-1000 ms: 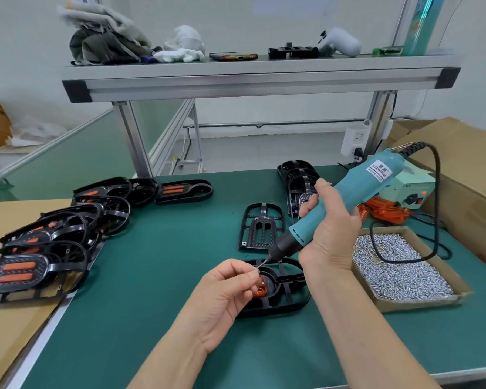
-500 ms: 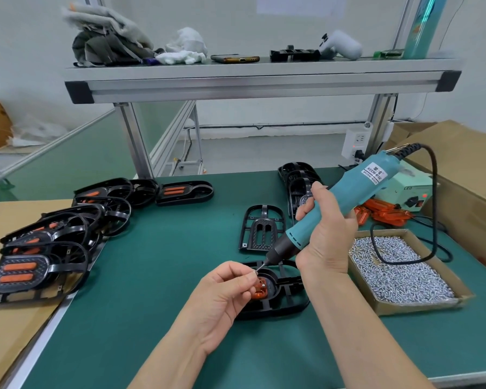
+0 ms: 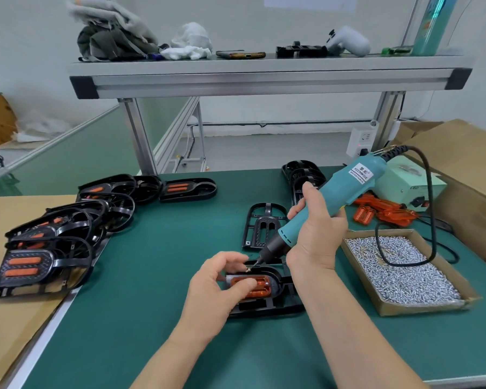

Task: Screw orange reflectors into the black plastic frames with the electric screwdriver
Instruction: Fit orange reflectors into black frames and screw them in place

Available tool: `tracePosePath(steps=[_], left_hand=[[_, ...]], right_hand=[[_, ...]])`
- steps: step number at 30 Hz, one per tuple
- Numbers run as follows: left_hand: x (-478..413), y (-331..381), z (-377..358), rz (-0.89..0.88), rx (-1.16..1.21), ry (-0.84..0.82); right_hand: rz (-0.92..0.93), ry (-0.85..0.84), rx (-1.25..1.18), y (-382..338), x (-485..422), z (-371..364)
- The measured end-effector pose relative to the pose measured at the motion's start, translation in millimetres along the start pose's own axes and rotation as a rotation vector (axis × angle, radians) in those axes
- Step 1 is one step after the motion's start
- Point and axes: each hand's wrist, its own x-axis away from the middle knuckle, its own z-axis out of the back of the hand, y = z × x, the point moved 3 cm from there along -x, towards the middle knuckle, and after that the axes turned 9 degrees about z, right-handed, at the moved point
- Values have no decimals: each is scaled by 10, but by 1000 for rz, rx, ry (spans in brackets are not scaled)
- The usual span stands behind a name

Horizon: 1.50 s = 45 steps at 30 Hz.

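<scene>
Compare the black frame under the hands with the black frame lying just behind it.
The near frame holds an orange reflector; the far frame is empty. The left hand holds the near frame; the far frame lies untouched. Both are black, flat on the green mat.

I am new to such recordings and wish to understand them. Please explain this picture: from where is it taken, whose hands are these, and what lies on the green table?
There is no machine: a person works with bare hands, and the camera sits on their head, looking down. The right hand grips a corded electric screwdriver, a small screw at its tip. The left hand steadies an orange reflector seated in a black frame, thumb on top. On the green table lie a cardboard box of screws at right, spare reflectors behind it, an empty frame in the middle, and finished frames piled at its left edge.
</scene>
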Motion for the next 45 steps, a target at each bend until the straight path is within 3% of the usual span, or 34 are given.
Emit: tracePosePath(steps=[4,7,16,45], left_hand=[[-49,-251,140,44,-335,-240],[-72,-387,157,69,-442,-300],[-134,-452,124,42,-442,-239],[-155,-476,130,29,-471,-219]], right_hand=[[9,-68,23,52,33,-82],[31,-140,59,138,106,-163],[147,-355,222,390,348,-282],[159,-403,308,523,419,-263]])
